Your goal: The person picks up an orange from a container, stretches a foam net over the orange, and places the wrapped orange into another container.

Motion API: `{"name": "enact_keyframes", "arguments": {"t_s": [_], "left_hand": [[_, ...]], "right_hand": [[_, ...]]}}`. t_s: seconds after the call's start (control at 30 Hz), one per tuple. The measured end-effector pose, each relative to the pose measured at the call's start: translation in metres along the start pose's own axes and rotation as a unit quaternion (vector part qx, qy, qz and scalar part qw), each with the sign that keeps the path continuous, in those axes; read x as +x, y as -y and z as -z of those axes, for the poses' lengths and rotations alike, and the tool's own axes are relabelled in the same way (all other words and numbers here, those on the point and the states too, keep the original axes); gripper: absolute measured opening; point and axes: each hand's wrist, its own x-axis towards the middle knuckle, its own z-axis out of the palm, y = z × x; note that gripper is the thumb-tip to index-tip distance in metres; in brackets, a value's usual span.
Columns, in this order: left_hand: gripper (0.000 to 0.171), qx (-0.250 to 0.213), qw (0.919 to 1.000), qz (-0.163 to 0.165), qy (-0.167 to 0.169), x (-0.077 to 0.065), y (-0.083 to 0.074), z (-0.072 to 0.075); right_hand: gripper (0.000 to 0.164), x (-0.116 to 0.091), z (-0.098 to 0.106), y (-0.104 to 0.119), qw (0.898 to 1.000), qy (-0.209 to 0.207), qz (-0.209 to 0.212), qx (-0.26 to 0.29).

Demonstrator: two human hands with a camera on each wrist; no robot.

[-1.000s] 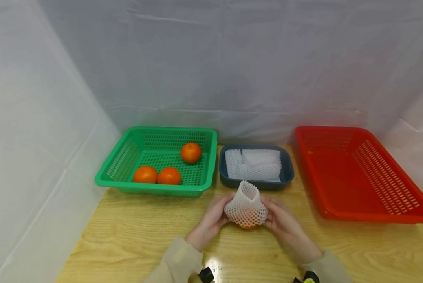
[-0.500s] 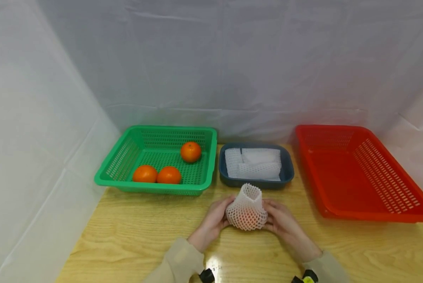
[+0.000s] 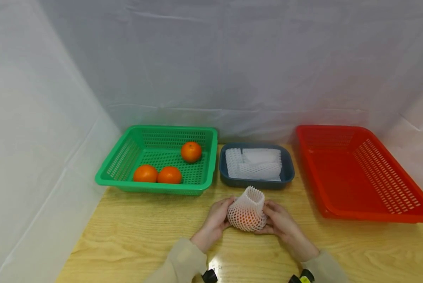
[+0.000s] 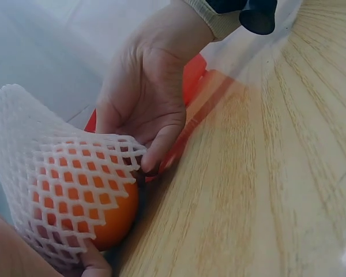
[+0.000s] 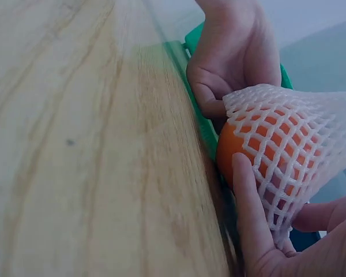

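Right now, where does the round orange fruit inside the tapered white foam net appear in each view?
Head: orange fruit below and right of centre, between the left hand and right hand.
Left wrist: orange fruit at lower left.
Right wrist: orange fruit right of centre.
Shared landmark: the white foam net around it, visible in all three.

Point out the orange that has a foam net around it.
The orange in front of the dark blue tray: white foam netting covers most of it, while the three oranges in the green basket are bare.
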Motion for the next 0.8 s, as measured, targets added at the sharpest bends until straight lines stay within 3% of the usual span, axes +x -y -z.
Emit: {"name": "enact_keyframes", "arguments": {"t_s": [0.23,0.37,0.57,0.8], "left_hand": [[0.021,-0.033,0.9994,0.005,-0.001,0.001,-0.001,0.000],[0.025,-0.041,0.9991,-0.005,-0.005,0.002,-0.002,-0.001],[0.035,-0.035,0.9989,-0.026,-0.019,0.003,-0.009,-0.005],[0.037,-0.040,0.9980,-0.033,-0.035,0.002,-0.016,-0.008]], "right_hand": [[0.040,0.000,-0.011,0.003,0.998,-0.037,0.012,-0.040],[0.046,0.003,-0.011,0.003,0.999,-0.049,0.004,-0.024],[0.060,0.005,-0.008,0.005,0.999,0.007,0.007,0.031],[0.065,0.004,-0.007,0.008,0.997,0.063,0.007,0.048]]}}
